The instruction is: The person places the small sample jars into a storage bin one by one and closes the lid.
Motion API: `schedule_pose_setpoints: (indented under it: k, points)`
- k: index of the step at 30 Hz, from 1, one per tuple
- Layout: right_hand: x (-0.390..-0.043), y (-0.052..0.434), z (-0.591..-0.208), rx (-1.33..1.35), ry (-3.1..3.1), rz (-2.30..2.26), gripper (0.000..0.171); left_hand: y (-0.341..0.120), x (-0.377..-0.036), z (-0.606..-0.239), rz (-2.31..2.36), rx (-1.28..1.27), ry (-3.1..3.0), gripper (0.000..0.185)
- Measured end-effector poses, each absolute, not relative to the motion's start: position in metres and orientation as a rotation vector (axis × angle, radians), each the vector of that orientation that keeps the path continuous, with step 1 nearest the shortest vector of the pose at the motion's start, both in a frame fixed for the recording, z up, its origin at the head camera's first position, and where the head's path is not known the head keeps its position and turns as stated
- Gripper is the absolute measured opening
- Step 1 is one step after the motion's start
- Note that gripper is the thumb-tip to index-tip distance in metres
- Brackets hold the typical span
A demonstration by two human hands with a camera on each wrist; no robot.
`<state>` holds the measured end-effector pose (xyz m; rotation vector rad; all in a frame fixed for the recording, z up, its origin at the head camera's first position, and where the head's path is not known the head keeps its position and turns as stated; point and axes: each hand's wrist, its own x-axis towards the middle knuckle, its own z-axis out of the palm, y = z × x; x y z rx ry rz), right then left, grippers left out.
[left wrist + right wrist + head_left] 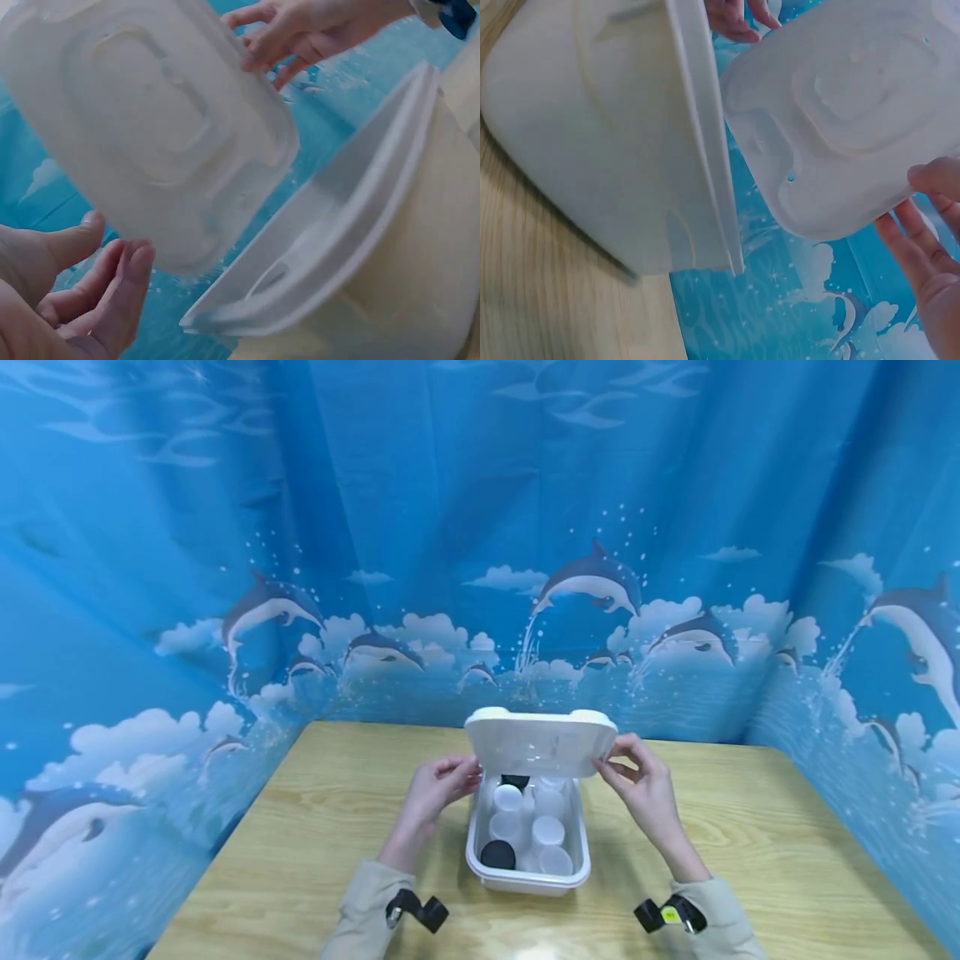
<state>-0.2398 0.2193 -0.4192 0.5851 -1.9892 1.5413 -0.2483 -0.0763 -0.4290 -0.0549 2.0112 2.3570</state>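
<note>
A white plastic lid (pixel 542 745) stands tilted up over the far part of a white rectangular container (pixel 528 882). My right hand (pixel 643 785) pinches the lid's right edge between thumb and fingers. At the lid's left side is my left hand (pixel 442 789), its fingers loosely bent near the lid and the container's rim. In the left wrist view its thumb and fingertips (pixel 139 259) stand apart beside the lid's edge; whether they touch it I cannot tell. Inside the container are several white round-topped pieces (pixel 548 831) and a black round one (pixel 498 855). Another dark piece (pixel 515 782) is partly hidden under the lid.
The container stands on a light wooden table (pixel 337 827). Behind the table and at its sides hangs a blue curtain (pixel 450 527) printed with dolphins and clouds. Each wrist wears a black strap with a small camera (pixel 433 914).
</note>
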Motion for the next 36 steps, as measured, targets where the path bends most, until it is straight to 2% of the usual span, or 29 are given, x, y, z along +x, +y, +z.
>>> schedule_pose_setpoints:
  k: [10,17,22,32,36]
  points:
    - [-0.249,0.226,-0.430,0.815,-1.857,1.471,0.031,-0.079,-0.248,-0.427,2.396,-0.087,1.723,0.041]
    - [-0.250,0.227,-0.430,0.784,-1.870,1.471,0.029,-0.077,-0.247,-0.423,2.438,-0.043,1.641,0.043]
    - [-0.244,0.221,-0.423,0.674,-1.879,1.521,0.027,-0.076,-0.245,-0.420,2.496,0.026,1.567,0.045]
    - [-0.227,0.219,-0.401,0.258,-2.262,2.029,0.054,-0.079,-0.249,-0.421,2.644,-0.107,1.539,0.047]
    - [-0.222,0.218,-0.397,0.154,-2.416,2.034,0.056,-0.084,-0.251,-0.425,2.609,-0.121,1.610,0.046]
